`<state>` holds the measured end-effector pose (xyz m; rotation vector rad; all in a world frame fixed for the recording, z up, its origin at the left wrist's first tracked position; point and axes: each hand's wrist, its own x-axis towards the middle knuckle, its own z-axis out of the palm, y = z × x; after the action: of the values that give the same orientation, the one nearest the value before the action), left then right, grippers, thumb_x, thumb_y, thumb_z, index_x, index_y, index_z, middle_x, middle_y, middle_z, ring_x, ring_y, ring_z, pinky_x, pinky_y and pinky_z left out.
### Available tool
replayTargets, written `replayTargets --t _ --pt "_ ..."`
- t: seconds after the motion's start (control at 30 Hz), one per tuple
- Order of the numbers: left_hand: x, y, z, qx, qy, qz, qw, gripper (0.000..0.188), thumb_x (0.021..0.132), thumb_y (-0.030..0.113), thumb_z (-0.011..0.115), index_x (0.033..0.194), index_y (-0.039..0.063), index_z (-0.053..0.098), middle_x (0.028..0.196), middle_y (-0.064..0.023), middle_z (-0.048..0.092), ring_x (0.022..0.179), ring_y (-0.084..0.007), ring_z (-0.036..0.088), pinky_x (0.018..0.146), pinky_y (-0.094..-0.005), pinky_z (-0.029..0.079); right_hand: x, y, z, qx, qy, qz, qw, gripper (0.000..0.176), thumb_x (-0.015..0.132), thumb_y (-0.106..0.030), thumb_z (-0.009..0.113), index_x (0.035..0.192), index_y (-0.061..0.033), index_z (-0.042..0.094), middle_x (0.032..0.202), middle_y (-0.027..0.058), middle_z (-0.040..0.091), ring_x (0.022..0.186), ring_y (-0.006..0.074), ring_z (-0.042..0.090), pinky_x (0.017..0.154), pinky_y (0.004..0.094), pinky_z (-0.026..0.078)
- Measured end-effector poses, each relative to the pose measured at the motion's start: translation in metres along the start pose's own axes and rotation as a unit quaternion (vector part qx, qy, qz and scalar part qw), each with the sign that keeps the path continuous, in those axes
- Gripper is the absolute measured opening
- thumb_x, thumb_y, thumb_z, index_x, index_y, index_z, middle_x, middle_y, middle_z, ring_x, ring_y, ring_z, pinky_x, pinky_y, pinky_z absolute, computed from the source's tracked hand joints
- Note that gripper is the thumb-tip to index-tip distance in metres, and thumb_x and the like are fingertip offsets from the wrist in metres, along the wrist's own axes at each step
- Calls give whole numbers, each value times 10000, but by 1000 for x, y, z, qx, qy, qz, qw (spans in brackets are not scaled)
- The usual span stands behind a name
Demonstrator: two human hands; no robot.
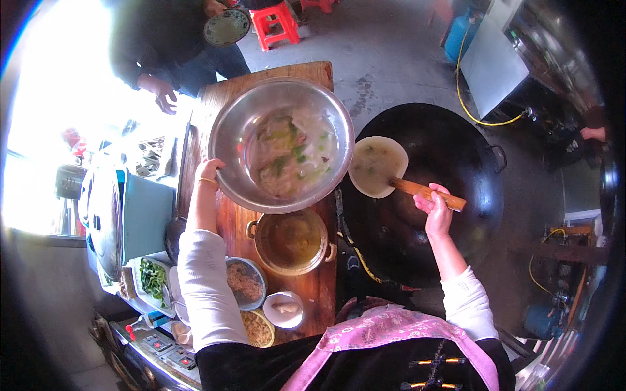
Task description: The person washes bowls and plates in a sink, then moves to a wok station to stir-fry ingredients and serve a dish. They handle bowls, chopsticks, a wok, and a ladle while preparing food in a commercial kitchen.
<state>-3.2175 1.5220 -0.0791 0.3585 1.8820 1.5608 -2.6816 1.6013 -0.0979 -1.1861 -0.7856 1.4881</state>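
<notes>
My left hand (pixel 210 170) grips the left rim of a large metal basin (pixel 222 115). Broth with green leaves and pale pieces fills the bottom of it. My right hand (pixel 436 211) holds the wooden handle (pixel 425 193) of a wide, pale scoop (pixel 353 168). Cloudy soup with dark bits lies in the scoop, beside the basin's right rim and over the left part of a big black wok (pixel 455 146). Below the basin, a two-handled pot (pixel 293 239) of yellowish liquid stands on the wooden table (pixel 318 298).
Near my left forearm are a bowl of minced food (pixel 244 283), a white bowl (pixel 283 317) and a yellow basket (pixel 258 328) of crumbly food. Chopped greens (pixel 153 281) sit further left. Across the table, a person (pixel 161 54) holds a patterned plate (pixel 226 28). A yellow hose (pixel 462 97) runs behind the wok.
</notes>
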Motion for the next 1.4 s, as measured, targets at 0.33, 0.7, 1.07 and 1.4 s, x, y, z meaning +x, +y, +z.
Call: replayTargets --t 0.33,0.7,1.07,1.4 --pt "22 -48 -35 -14 -9 -32 999 144 614 19 577 746 41 524 678 -71 500 626 -207 501 596 -328 432 6 -19 -45 3 17 -10 1000 233 850 -158 409 1049 -48 460 937 115 558 711 239 632 577 277 525" --pt "43 -43 -97 155 122 -49 979 326 748 306 646 968 82 557 821 -39 576 746 -189 558 565 -290 427 11 -19 -150 -114 76 -21 990 196 835 -137 457 1011 -58 491 883 104 563 638 226 632 539 273 513" --pt "-218 -49 -60 17 52 201 978 152 850 110 521 975 25 541 962 -88 588 843 -162 564 776 -276 458 38 1 -198 -267 60 -50 960 98 837 -78 487 925 -75 528 753 51 564 583 136 604 499 223 476" --pt "-493 -214 85 -21 90 42 995 54 837 67 530 843 21 559 756 -57 608 657 -104 558 629 -221 462 39 -22 -228 -605 -209 -385 664 281 768 -48 521 1035 -132 500 1016 154 539 817 348 571 674 397 471"
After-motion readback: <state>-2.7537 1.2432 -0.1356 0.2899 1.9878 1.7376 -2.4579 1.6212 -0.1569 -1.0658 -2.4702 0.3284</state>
